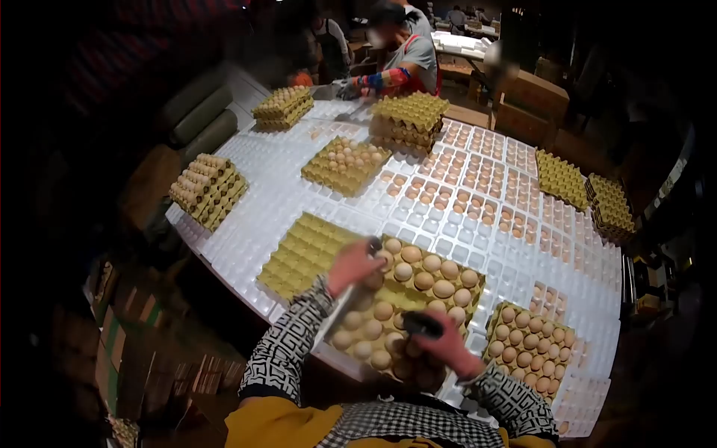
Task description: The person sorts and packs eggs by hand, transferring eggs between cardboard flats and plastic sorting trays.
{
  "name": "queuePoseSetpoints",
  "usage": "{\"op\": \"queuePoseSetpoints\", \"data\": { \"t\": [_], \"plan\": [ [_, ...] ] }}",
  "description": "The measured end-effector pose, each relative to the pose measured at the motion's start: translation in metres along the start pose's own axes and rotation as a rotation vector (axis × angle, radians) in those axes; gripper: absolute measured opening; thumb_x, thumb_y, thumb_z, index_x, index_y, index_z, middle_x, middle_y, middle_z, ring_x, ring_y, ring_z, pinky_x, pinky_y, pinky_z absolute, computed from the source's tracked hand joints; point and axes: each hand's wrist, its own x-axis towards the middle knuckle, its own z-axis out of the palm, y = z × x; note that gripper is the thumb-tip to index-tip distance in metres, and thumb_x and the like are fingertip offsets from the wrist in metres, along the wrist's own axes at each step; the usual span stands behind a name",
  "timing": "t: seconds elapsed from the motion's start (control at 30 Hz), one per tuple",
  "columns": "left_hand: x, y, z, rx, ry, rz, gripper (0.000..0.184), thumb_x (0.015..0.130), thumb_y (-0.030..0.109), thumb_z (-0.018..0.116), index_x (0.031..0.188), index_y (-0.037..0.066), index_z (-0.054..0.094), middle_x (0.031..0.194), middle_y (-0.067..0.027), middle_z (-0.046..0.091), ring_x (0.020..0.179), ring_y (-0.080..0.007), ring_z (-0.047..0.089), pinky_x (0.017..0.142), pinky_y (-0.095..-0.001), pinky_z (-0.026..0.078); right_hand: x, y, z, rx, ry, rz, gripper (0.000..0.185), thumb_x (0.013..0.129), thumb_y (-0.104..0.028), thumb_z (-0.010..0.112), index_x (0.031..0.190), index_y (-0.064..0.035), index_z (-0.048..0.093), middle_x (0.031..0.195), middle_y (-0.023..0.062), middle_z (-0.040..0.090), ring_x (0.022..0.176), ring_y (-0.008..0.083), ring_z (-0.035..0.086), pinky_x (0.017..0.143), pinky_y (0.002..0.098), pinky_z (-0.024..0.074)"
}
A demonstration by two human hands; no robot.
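Two hands at work over eggs (443, 289) in a partly filled tray (403, 297).
The right hand (446, 345) grasps a blurred dark object (422, 324); the left hand (352, 266) is at the tray's far-left edge, its grip unclear. An empty tray (300, 257) lies beside it; white packs (442, 246) beyond have both filled and bare cells. Any next contact would seem to need a light touch.

Your sleeves (287, 351) are black and white, maze-patterned (squarish, like a Greek key), ending in a dark band; your top (284, 425) is mustard, the cloth (411, 427) over it finely checked.
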Motion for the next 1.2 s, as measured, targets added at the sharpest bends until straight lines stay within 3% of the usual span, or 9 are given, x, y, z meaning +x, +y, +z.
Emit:
{"op": "queuePoseSetpoints", "data": {
  "t": [0.07, 0.17, 0.23, 0.33, 0.43, 0.5, 0.67, 0.9, 1.2],
  "plan": [
    [-0.003, -0.030, -0.010, -0.767, -0.048, -0.081, 0.046, 0.093, 0.030, 0.053, 0.135, 0.012, 0.049, 0.122, -0.0141, 0.063, 0.082, -0.0206, 0.068, 0.061, -0.0298, 0.054, 0.028, 0.006, -0.040, 0.674, 0.088, 0.134, 0.032, 0.092, -0.016, 0.061, 0.118, 0.0023, 0.065, 0.109, 0.0076, 0.069, 0.087, 0.0136, 0.064, 0.083, 0.0271, 0.0508],
    [-0.015, -0.035, -0.029, -1.572, -0.200, -0.011, 0.056, 0.095, 0.023, 0.053, 0.148, 0.019, 0.038, 0.125, -0.0161, 0.060, 0.078, -0.0210, 0.065, 0.059, -0.0282, 0.049, 0.072, -0.018, -0.066, 0.420, 0.097, 0.016, 0.032, 0.095, -0.021, 0.057, 0.112, 0.0047, 0.066, 0.111, 0.0110, 0.068, 0.095, 0.0192, 0.065, 0.084, 0.0327, 0.0508],
    [-0.010, -0.024, -0.031, -1.643, -0.143, -0.007, 0.053, 0.093, 0.024, 0.058, 0.144, 0.018, 0.045, 0.124, -0.0150, 0.060, 0.078, -0.0191, 0.064, 0.059, -0.0267, 0.048, 0.100, -0.019, -0.042, -0.469, 0.163, -0.171, 0.028, 0.092, -0.020, 0.056, 0.103, 0.0023, 0.068, 0.106, 0.0128, 0.065, 0.095, 0.0263, 0.064, 0.080, 0.0412, 0.0494],
    [0.023, 0.014, -0.037, -0.697, -0.058, -0.054, 0.046, 0.080, 0.021, 0.075, 0.125, 0.018, 0.065, 0.124, -0.0124, 0.059, 0.086, -0.0184, 0.066, 0.070, -0.0271, 0.053, 0.133, 0.019, 0.028, -1.526, -0.051, -0.172, 0.024, 0.084, -0.019, 0.053, 0.095, -0.0106, 0.073, 0.103, 0.0135, 0.061, 0.084, 0.0276, 0.058, 0.070, 0.0407, 0.0435],
    [0.052, 0.021, -0.024, 0.640, -0.124, 0.224, 0.066, 0.068, 0.029, 0.079, 0.131, 0.023, 0.060, 0.125, -0.0150, 0.051, 0.100, -0.0276, 0.066, 0.082, -0.0373, 0.055, 0.139, 0.036, 0.034, -1.405, 0.093, -0.366, 0.021, 0.083, -0.022, 0.057, 0.099, -0.0096, 0.064, 0.095, 0.0102, 0.064, 0.084, 0.0266, 0.060, 0.067, 0.0406, 0.0465],
    [0.069, 0.015, -0.011, 0.759, -0.272, 0.321, 0.053, 0.067, 0.037, 0.077, 0.117, 0.024, 0.065, 0.110, -0.0182, 0.055, 0.094, -0.0335, 0.064, 0.078, -0.0428, 0.054, 0.130, 0.017, 0.009, -1.022, 0.036, -0.227, 0.030, 0.080, -0.024, 0.064, 0.104, -0.0079, 0.057, 0.090, 0.0100, 0.064, 0.086, 0.0293, 0.063, 0.069, 0.0415, 0.0496],
    [0.078, -0.012, -0.004, 0.720, -0.137, 0.467, 0.041, 0.071, 0.035, 0.076, 0.107, 0.018, 0.068, 0.116, -0.0164, 0.056, 0.096, -0.0322, 0.063, 0.079, -0.0413, 0.053, 0.147, 0.003, -0.038, -0.967, 0.213, -0.059, 0.044, 0.079, -0.019, 0.065, 0.122, -0.0186, 0.062, 0.113, 0.0196, 0.057, 0.088, 0.0366, 0.063, 0.076, 0.0457, 0.0517],
    [0.114, -0.087, -0.018, -0.443, 0.154, 0.181, 0.058, 0.073, 0.042, 0.080, 0.120, 0.010, 0.066, 0.119, -0.0101, 0.058, 0.107, -0.0270, 0.061, 0.092, -0.0348, 0.050, 0.175, -0.004, 0.001, -1.378, -0.084, 0.159, 0.029, 0.067, -0.031, 0.076, 0.090, -0.0154, 0.069, 0.112, 0.0156, 0.051, 0.099, 0.0315, 0.056, 0.076, 0.0428, 0.0451],
    [0.226, -0.127, 0.024, -0.177, 0.214, 0.010, 0.053, 0.070, 0.041, 0.080, 0.112, 0.011, 0.070, 0.113, -0.0128, 0.062, 0.107, -0.0283, 0.061, 0.090, -0.0372, 0.050, 0.204, -0.014, -0.051, -0.796, 0.384, 0.213, 0.047, 0.065, -0.021, 0.081, 0.109, -0.0119, 0.068, 0.119, 0.0118, 0.057, 0.095, 0.0300, 0.064, 0.081, 0.0353, 0.0522]
  ]
}}
